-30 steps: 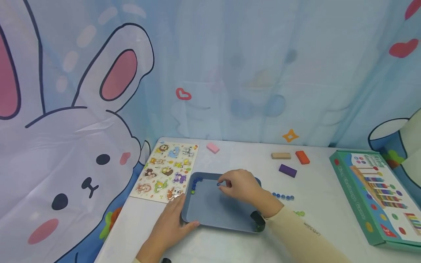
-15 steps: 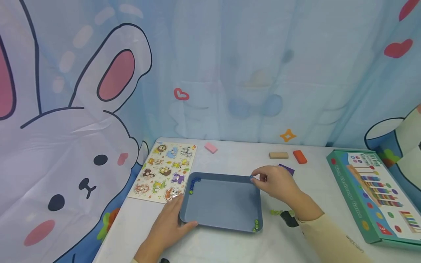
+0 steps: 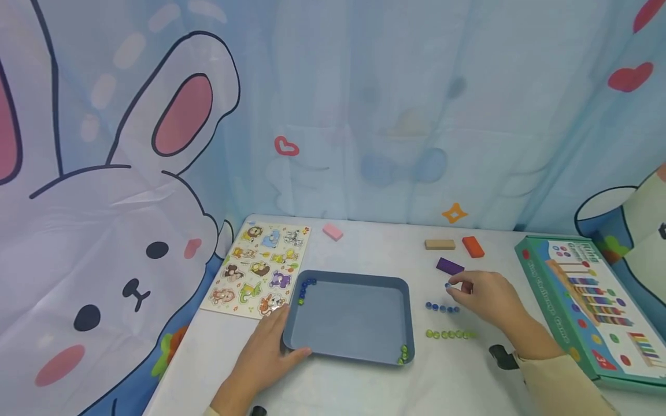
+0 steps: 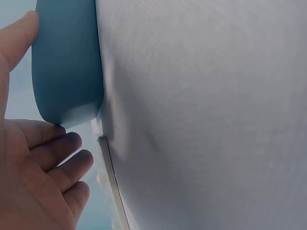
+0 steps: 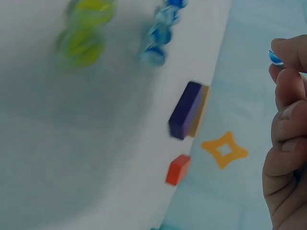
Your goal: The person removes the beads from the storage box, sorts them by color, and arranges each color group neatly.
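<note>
Blue marble [image 3: 448, 285] pinched by the right hand [image 3: 486, 296]; tray [image 3: 348, 315] touched by the left hand [image 3: 262, 349].

The marble is held off the table [image 3: 374, 393] between thumb and forefinger, seen between the purple block [image 3: 450, 266] and the row of blue marbles [image 3: 442, 309]. The tray's near-left corner is spanned by the left thumb and fingers, spread apart.

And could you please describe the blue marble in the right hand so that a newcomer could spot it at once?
On the right side of the white table lies a green game box. Just left of it, the right hand pinches the blue marble. While a nearby row of blue marbles rests on the table, it is the only marble held in a hand.
</note>
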`<state>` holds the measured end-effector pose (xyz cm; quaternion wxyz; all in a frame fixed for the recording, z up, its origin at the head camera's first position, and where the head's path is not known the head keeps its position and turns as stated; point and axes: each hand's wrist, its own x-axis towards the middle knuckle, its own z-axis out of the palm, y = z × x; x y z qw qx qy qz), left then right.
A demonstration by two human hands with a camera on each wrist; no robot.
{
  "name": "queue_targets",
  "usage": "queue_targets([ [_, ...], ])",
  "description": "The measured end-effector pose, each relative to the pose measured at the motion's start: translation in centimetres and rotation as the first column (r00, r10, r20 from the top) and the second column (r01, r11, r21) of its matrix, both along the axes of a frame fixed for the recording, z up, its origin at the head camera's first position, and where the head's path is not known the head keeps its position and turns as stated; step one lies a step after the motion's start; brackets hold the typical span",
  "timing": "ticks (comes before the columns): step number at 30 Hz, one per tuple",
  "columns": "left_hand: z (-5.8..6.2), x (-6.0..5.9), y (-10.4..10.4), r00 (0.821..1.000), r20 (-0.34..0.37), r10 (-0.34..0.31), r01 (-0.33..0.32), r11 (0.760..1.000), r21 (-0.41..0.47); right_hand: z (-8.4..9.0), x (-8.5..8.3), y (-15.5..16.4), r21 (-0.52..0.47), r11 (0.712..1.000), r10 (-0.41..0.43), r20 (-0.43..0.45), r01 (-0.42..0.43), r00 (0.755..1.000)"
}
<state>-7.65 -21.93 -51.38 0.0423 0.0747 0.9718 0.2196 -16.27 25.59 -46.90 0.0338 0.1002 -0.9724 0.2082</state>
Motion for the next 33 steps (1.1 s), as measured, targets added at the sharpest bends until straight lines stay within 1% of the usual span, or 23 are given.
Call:
queue_targets([
  [4, -0.1, 0.1, 0.0, 1.0, -0.005, 0.006, -0.006, 1.0, 0.006, -1.6, 0.1, 1.7, 0.009, 1.0, -0.023, 0.061, 0.023, 0.998],
  [8, -0.1, 0.1, 0.0, 1.0, -0.017, 0.007, -0.007, 1.0, 0.009, -3.0, 0.5, 2.9, 0.013, 0.998, -0.056, 0.138, 0.055, 0.989],
  [13, 0.1, 0.2, 0.1, 1.0, -0.018, 0.005, -0.005, 1.0, 0.007, -4.1, 0.8, 3.7, 0.02, 0.997, -0.078, 0.181, 0.075, 0.98],
  [17, 0.2, 0.2, 0.2, 1.0, -0.022, 0.003, -0.003, 1.0, 0.014, -4.4, 0.8, 3.7, 0.026, 0.996, -0.085, 0.215, 0.082, 0.973],
  [25, 0.2, 0.3, 0.2, 0.999, -0.042, -0.003, 0.004, 1.0, 0.015, -4.6, 0.9, 3.7, 0.034, 0.997, -0.077, 0.241, 0.071, 0.967],
  [33, 0.0, 0.1, 0.1, 0.999, -0.032, -0.001, 0.001, 1.0, 0.014, -5.0, 0.9, 3.7, 0.037, 0.997, -0.078, 0.229, 0.071, 0.97],
])
